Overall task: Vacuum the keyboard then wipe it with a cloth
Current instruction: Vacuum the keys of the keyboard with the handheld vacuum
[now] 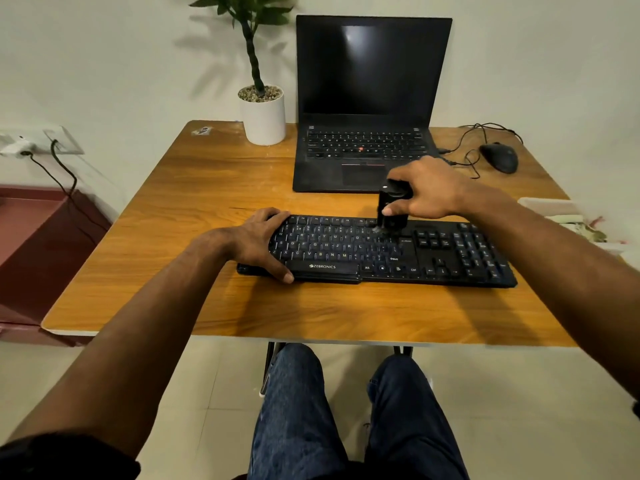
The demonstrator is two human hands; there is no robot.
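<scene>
A person sits at a wooden table [173, 209] with a black keyboard [433, 258] lying across its near half. The left hand [256, 244] wraps the keyboard's left end, fingers curled over the far edge and thumb hooked along the near edge. The right hand [426, 192] grips a small black handheld vacuum [393, 209] from above, fingers curled around its top and thumb against its side. The vacuum stands upright with its lower end down on the keys near the far row, about mid-keyboard. Beyond it sits an open laptop [370, 98] with a dark screen. To the laptop's left is a white potted plant [264, 116]; to its right, a black wired mouse [499, 157]. At the table's right edge lies something pale, perhaps a cloth [568, 216], though I cannot tell
</scene>
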